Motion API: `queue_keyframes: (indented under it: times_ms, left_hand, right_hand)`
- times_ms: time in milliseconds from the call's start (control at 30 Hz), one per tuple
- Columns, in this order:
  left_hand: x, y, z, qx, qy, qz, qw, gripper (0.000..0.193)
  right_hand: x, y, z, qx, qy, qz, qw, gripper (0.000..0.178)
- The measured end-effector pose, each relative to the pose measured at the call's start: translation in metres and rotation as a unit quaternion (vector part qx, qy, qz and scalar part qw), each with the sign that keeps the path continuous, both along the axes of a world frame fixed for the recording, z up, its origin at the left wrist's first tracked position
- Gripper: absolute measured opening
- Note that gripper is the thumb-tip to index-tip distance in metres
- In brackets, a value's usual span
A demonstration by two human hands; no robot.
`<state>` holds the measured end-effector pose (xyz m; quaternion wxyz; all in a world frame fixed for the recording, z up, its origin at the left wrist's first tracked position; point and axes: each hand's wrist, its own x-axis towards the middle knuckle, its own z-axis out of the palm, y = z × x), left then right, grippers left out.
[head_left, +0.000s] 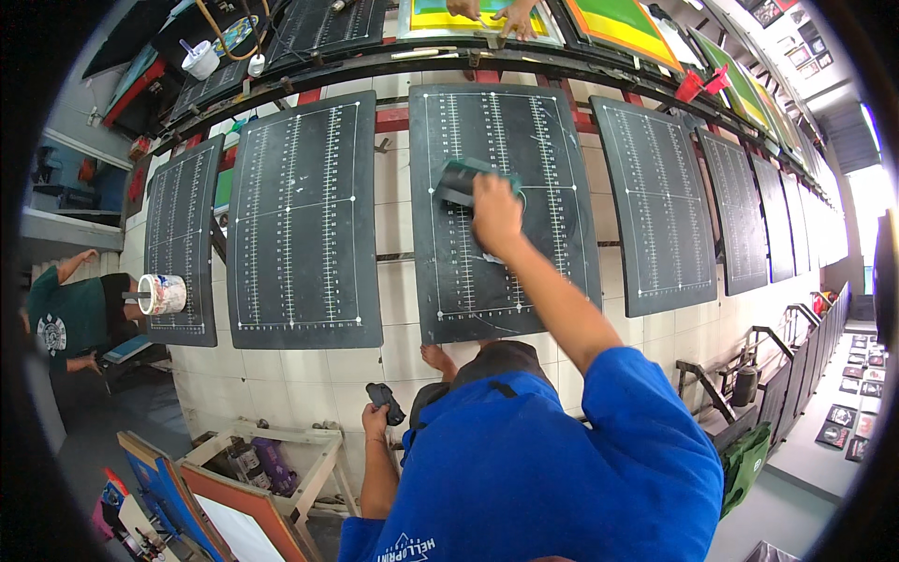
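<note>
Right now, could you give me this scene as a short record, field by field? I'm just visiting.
Right hand: the right hand grips a dark green block at the front board; kind unclear
Left hand: the left hand holds a dark grey thing, low and clear of the boards
Front board: this board is black, with white lines and scales
Other boards: similar boards on both sides
Tub: white, stained tub at the far-left board
Others: a person at left; another's hands at a yellow-green frame

tool (457, 181) on board (468, 281), bucket (167, 294) left
</note>
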<state>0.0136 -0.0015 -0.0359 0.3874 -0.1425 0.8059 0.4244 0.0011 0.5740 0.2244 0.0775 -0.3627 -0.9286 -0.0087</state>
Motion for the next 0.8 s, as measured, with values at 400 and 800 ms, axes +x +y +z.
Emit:
queue_keyframes:
  times_ms: [400, 800]
  left_hand:
    - [-0.013, -0.030, -0.013, -0.019, -0.020, -0.012, 1.000, 0.030]
    - [-0.106, -0.018, 0.012, 0.012, 0.087, -0.066, 0.994, 0.022]
  right_hand:
    - [0.127, -0.119, -0.003, -0.113, 0.028, 0.049, 0.992, 0.058]
    - [0.179, -0.060, 0.003, -0.035, 0.045, -0.116, 0.992, 0.062]
